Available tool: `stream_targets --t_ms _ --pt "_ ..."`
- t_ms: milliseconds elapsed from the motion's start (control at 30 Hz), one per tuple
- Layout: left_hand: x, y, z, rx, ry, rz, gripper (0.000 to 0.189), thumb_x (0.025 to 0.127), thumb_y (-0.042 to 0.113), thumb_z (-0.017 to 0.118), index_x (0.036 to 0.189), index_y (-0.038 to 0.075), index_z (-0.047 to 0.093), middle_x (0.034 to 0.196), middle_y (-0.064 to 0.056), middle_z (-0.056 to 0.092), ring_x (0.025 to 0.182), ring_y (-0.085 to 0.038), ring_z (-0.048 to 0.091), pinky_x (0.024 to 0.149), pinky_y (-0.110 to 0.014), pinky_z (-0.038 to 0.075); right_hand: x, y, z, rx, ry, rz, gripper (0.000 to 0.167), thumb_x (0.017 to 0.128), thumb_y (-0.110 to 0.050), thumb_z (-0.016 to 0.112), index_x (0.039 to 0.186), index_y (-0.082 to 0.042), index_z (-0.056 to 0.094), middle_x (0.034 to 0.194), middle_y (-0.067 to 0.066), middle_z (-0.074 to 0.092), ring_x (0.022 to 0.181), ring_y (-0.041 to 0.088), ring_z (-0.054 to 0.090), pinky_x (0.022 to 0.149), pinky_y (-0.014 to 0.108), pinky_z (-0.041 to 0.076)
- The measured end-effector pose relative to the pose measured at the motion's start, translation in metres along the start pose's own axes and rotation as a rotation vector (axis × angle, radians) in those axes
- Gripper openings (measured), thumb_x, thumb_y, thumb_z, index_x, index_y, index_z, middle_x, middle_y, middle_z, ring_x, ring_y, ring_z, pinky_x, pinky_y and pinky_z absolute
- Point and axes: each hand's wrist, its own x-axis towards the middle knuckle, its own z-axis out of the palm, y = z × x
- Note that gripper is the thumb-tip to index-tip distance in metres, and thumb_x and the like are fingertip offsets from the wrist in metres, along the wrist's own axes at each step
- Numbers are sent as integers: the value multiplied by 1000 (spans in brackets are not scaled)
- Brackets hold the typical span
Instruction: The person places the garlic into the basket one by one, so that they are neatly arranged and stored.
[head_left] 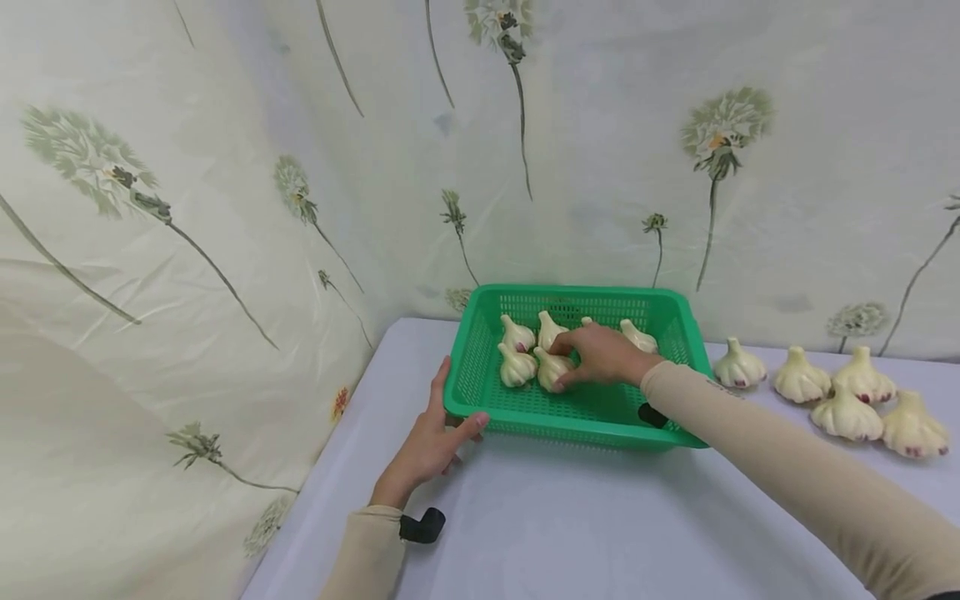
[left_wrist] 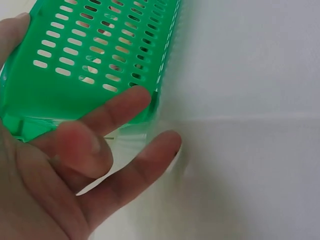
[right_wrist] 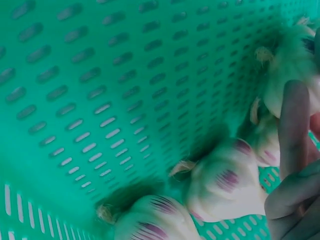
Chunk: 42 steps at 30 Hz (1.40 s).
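A green slotted basket [head_left: 570, 432] stands on the table, with several pale garlic bulbs [head_left: 517, 367] inside. My left hand [head_left: 427, 446] holds its near left corner, thumb at the rim and the other fingers spread against the outside; fingers [left_wrist: 117, 112] show beside the slotted wall in the left wrist view. Inside the basket, my right hand [head_left: 603, 354] pinches a garlic bulb [head_left: 551, 372] between thumb and fingers, low near the basket floor. Purple-streaked bulbs [right_wrist: 227, 182] lie along the slotted wall in the right wrist view, where part of my right hand [right_wrist: 297, 165] shows at the edge.
To the right of the basket, several more garlic bulbs [head_left: 847, 414] lie in a group on the white-covered table [head_left: 570, 525]. A curtain with dandelion prints [head_left: 600, 167] hangs behind and to the left, close to the basket's far side.
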Motion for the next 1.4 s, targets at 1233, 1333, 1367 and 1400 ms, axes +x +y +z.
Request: stream_targets --t_ms 1233,1333,1367,1400 --pt "-9 -4 20 -63 89 10 99 102 44 72 166 51 -3 81 -21 69 65 -28 66 50 -45 58 -176 55 -105 -84 153 255 56 94 -53 78 127 -7 75 117 10 79 76 10 73 79 47 61" --pt "-8 -2 21 -59 90 12 99 101 44 72 167 51 -3 83 -22 69 65 -28 65 50 -45 57 -198 74 -103 -111 151 315 59 94 -53 79 127 -5 74 116 12 79 75 10 72 74 45 60" --pt "-8 -2 21 -60 89 13 100 102 44 72 167 51 -3 83 -22 69 65 -27 65 50 -45 57 -206 80 -101 -113 145 335 60 93 -53 79 127 -4 73 116 13 78 72 10 71 72 44 59" --pt "-7 -2 21 -59 88 13 100 101 44 72 167 51 -3 82 -22 69 65 -27 65 50 -45 57 -214 86 -99 -109 139 356 62 93 -54 79 127 -2 73 116 15 78 69 10 70 70 43 59"
